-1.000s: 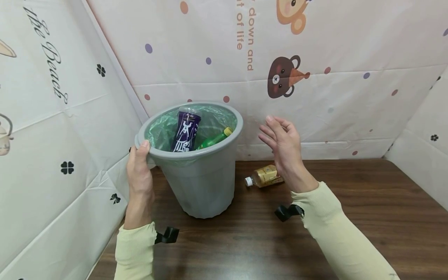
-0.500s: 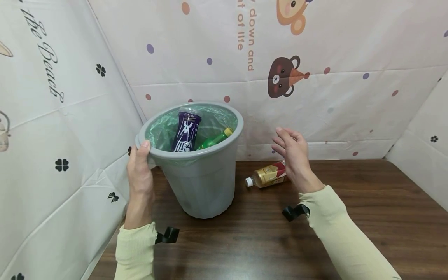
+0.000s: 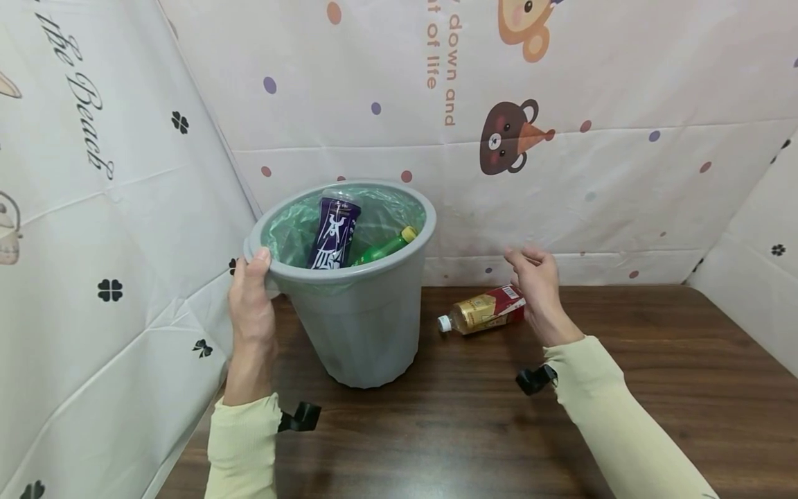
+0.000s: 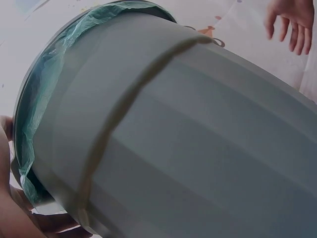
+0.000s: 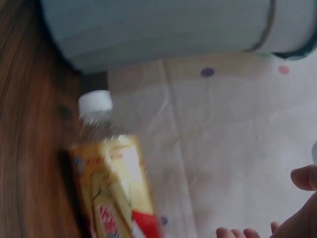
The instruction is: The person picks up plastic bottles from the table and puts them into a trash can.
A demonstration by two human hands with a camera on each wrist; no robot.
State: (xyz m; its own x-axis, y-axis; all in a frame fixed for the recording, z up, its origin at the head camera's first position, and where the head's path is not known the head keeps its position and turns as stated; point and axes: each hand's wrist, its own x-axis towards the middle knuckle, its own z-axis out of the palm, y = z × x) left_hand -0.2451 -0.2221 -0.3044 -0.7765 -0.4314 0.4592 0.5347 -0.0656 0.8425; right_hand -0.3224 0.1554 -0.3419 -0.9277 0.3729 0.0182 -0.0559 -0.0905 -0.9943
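A grey trash bin (image 3: 361,326) stands on the wooden table, lined with a green plastic bag (image 4: 57,54). My left hand (image 3: 252,305) grips its rim at the left, thumb on top; in the left wrist view the fingers (image 4: 62,221) curl below the rim. A purple-labelled clear cup (image 3: 333,235) and a green bottle (image 3: 383,248) with a yellow cap lie inside the bin. To the right, a drink bottle (image 3: 483,312) with a gold and red label and white cap (image 5: 95,103) lies on its side. My right hand (image 3: 541,294) hovers by its base end, holding nothing, fingers loosely bent.
White printed sheets (image 3: 598,201) cover the walls behind and at both sides. The brown table (image 3: 636,388) extends to the right and front. Black straps (image 3: 305,417) with small fittings sit on both wrists.
My right hand has moved right and down, uncovering more of the drink bottle's red label. The left hand stays on the bin's rim, and the bin has not moved.
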